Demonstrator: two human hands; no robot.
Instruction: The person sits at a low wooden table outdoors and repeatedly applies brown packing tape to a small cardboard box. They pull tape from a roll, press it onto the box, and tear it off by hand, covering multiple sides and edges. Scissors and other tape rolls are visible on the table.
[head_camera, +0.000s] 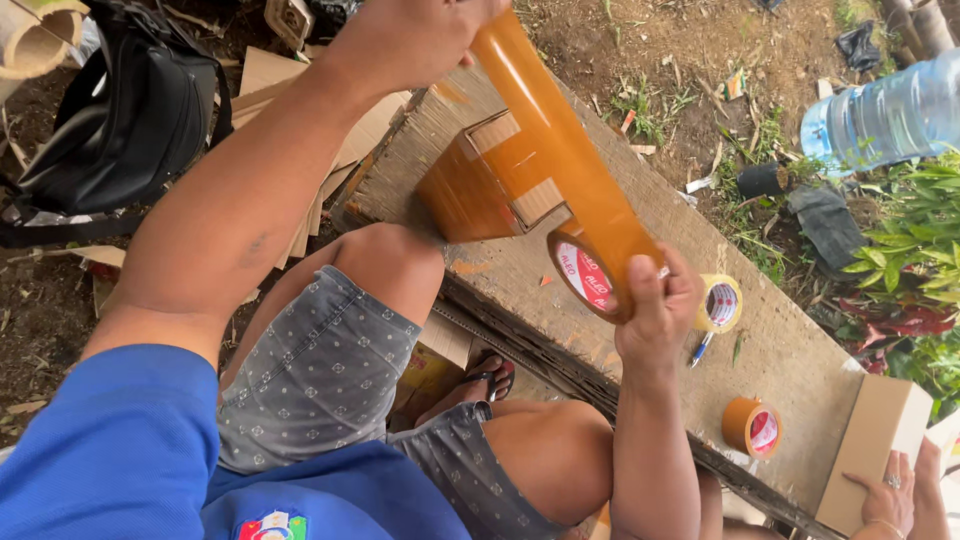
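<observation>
Fingers (655, 290) of the right hand (660, 315) are curled around a roll of brown packing tape (592, 275); a long strip of brown tape (545, 130) is stretched up to the left hand (415, 35), whose fingers are pinched on its free end. A small cardboard box (495, 185) is seen through the strip, at the table's (640, 215) far end. Taping of the box is judged in hand; next, the strip needs lowering onto it. Two spare tape rolls (752, 428) and a blue pen (700, 348) lie nearer the right edge.
</observation>
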